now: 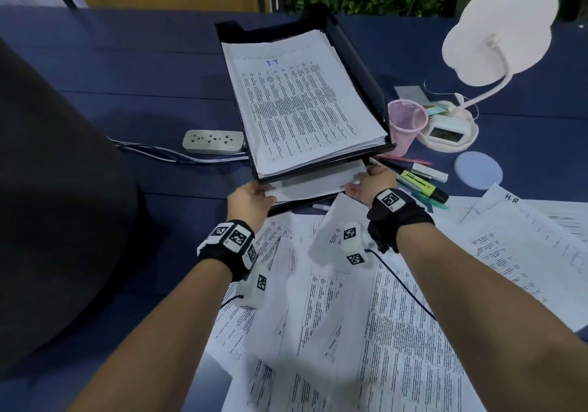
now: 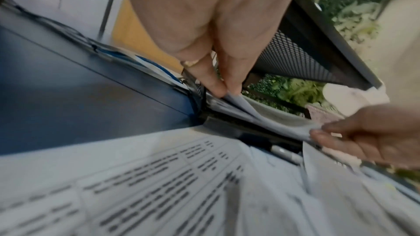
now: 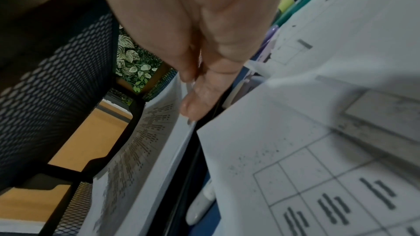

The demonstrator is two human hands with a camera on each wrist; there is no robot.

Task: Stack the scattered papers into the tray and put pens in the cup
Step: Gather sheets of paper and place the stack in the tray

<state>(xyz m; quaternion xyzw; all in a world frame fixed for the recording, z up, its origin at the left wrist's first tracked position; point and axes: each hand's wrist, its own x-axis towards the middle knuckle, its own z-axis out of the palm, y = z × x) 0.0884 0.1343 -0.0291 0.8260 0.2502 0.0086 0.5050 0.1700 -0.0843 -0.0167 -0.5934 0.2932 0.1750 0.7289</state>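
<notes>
1. While both hands reach to the near end of the black mesh tray (image 1: 356, 58), we see a thin sheaf of papers (image 1: 315, 182) lying in its lower tier, its near edge sticking out past the tray's front lip.
2. Our left hand (image 1: 249, 200) pinches the left near corner of that sheaf: in the left wrist view the fingertips (image 2: 216, 87) close together on the curled paper edge (a ring shows on one finger).
3. Our right hand (image 1: 370, 182) holds the right near corner; in the right wrist view the thumb (image 3: 195, 103) presses on the sheet edge with the fingers curled against it from the other side.
4. The upper tier carries a thick stack of printed sheets (image 1: 302, 109), with blue handwriting near its far end.
5. Loose printed papers (image 1: 366, 316) lie spread and overlapping on the blue table (image 1: 143, 71), under and around both forearms.
6. The pink mesh cup (image 1: 405, 125) stands just right of the tray, upright (we cannot tell whether anything is inside).
7. Pens and markers (image 1: 423, 185) lie on the table near the right hand, between the cup and the loose papers; a yellow highlighter is among them.
8. A white pen (image 3: 200, 205) lies partly under the papers just before the tray's front.
9. A white desk lamp (image 1: 496, 36) stands right of the cup, a power strip (image 1: 213, 141) left of the tray.
</notes>
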